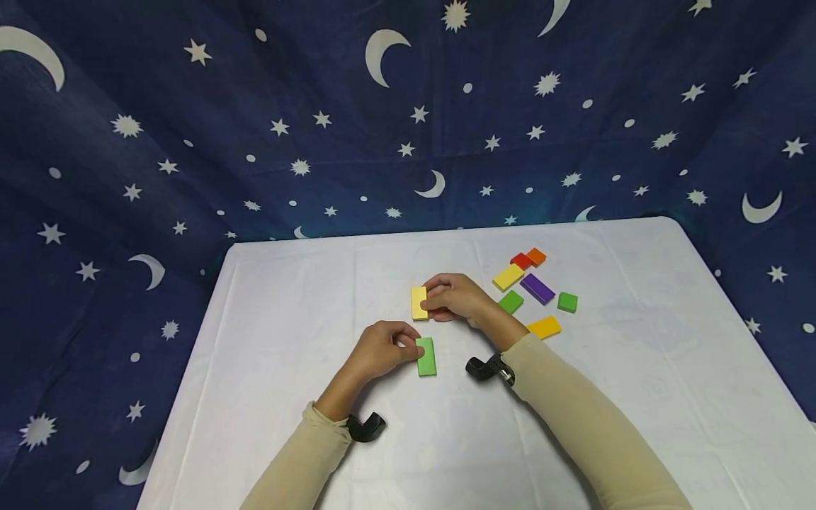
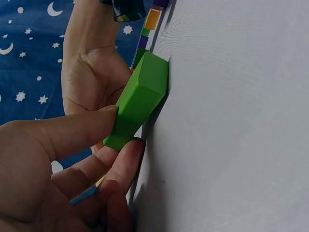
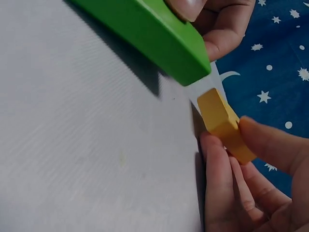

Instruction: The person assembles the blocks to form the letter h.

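My left hand (image 1: 384,350) pinches a light green rectangular block (image 1: 426,356) between thumb and fingers, close over the white table. In the left wrist view the thumb lies on one face of this green block (image 2: 140,99) and the fingertips are under its lower end. Just beyond it, my right hand (image 1: 457,297) pinches a yellow rectangular block (image 1: 418,303) by its right side. The right wrist view shows the yellow block (image 3: 224,125) between thumb and fingertips, a small gap from the green block's near end. Both blocks point roughly away from me in the head view.
Right of my right hand lie a yellow block (image 1: 508,277), a purple block (image 1: 537,289), red (image 1: 521,261) and orange (image 1: 536,256) pieces, two green blocks (image 1: 567,302) and an orange-yellow block (image 1: 545,327). A starry blue cloth (image 1: 344,85) hangs behind the white table (image 1: 268,397).
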A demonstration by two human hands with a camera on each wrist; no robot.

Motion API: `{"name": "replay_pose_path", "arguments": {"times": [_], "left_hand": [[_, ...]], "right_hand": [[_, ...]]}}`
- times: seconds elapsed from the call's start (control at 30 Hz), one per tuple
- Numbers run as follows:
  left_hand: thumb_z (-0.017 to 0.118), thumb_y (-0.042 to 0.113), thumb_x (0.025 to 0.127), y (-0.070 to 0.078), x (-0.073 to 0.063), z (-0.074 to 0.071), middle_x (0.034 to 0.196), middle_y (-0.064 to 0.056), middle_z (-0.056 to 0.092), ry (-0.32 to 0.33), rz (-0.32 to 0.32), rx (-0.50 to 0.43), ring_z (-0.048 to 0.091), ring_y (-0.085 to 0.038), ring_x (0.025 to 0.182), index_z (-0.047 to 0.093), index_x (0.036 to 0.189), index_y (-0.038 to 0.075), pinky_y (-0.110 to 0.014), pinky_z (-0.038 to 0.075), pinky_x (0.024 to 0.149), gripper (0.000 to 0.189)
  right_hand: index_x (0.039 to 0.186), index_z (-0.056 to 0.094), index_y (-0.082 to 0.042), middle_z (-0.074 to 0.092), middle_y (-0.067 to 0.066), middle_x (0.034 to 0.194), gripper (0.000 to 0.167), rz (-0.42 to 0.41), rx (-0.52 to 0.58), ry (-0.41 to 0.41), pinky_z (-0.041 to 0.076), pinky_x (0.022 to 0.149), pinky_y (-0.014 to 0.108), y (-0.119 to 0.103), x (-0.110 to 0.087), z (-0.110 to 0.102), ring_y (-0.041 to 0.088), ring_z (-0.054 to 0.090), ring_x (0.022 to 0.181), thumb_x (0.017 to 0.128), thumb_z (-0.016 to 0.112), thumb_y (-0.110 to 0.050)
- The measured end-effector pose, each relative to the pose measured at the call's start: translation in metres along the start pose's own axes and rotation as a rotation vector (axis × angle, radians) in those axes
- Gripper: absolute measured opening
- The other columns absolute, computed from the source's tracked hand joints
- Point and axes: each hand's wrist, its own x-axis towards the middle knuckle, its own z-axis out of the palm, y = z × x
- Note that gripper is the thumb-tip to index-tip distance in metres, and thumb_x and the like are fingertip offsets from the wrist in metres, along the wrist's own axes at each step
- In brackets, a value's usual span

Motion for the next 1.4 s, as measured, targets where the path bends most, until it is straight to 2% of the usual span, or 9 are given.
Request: {"name": "replay_pose_path", "arguments": {"times": [0.17, 0.47, 0.7, 1.03, 1.4], "left_hand": [[0.082, 0.022, 0.084, -0.001, -0.001, 0.0, 0.08, 0.008, 0.072, 0.0, 0.007, 0.008, 0.056, -0.008, 0.069, 0.079, 0.098, 0.015, -0.026, 0.044, 0.067, 0.015], [0.081, 0.021, 0.086, -0.001, -0.001, 0.0, 0.081, 0.005, 0.07, 0.023, 0.045, 0.018, 0.05, -0.008, 0.062, 0.078, 0.099, 0.012, -0.023, 0.04, 0.059, 0.016], [0.082, 0.021, 0.086, -0.005, 0.001, 0.001, 0.078, 0.005, 0.068, 0.04, 0.066, 0.042, 0.05, -0.005, 0.061, 0.077, 0.099, 0.011, -0.022, 0.04, 0.058, 0.017], [0.086, 0.02, 0.081, -0.007, 0.0, -0.001, 0.08, 0.007, 0.069, 0.012, 0.064, 0.029, 0.053, -0.007, 0.065, 0.074, 0.099, 0.013, -0.022, 0.042, 0.061, 0.023], [0.086, 0.022, 0.081, -0.008, -0.001, -0.001, 0.082, 0.007, 0.07, 0.022, 0.054, 0.017, 0.054, -0.008, 0.067, 0.071, 0.1, 0.013, -0.023, 0.043, 0.062, 0.025]], "right_hand": [[0.122, 0.062, -0.008, 0.07, 0.005, 0.096, 0.043, 0.019, -0.022, -0.034, 0.06, 0.064, 0.026, 0.003, -0.001, -0.005, 0.012, 0.071, 0.071, 0.084, 0.082, -0.009], [0.123, 0.062, -0.006, 0.069, 0.007, 0.094, 0.044, 0.044, -0.049, -0.079, 0.06, 0.06, 0.028, 0.002, -0.005, -0.012, 0.014, 0.071, 0.068, 0.084, 0.082, -0.009], [0.124, 0.061, -0.006, 0.07, 0.009, 0.082, 0.045, 0.009, -0.108, -0.088, 0.059, 0.056, 0.029, 0.005, -0.005, -0.011, 0.015, 0.072, 0.063, 0.084, 0.082, -0.009], [0.131, 0.06, -0.009, 0.068, 0.009, 0.092, 0.052, -0.039, -0.166, -0.142, 0.06, 0.062, 0.027, 0.009, -0.007, -0.015, 0.016, 0.073, 0.073, 0.084, 0.082, -0.008], [0.133, 0.063, -0.012, 0.061, 0.011, 0.094, 0.056, -0.086, -0.213, -0.13, 0.059, 0.064, 0.026, 0.012, -0.01, -0.013, 0.02, 0.075, 0.077, 0.081, 0.085, -0.01]]}}
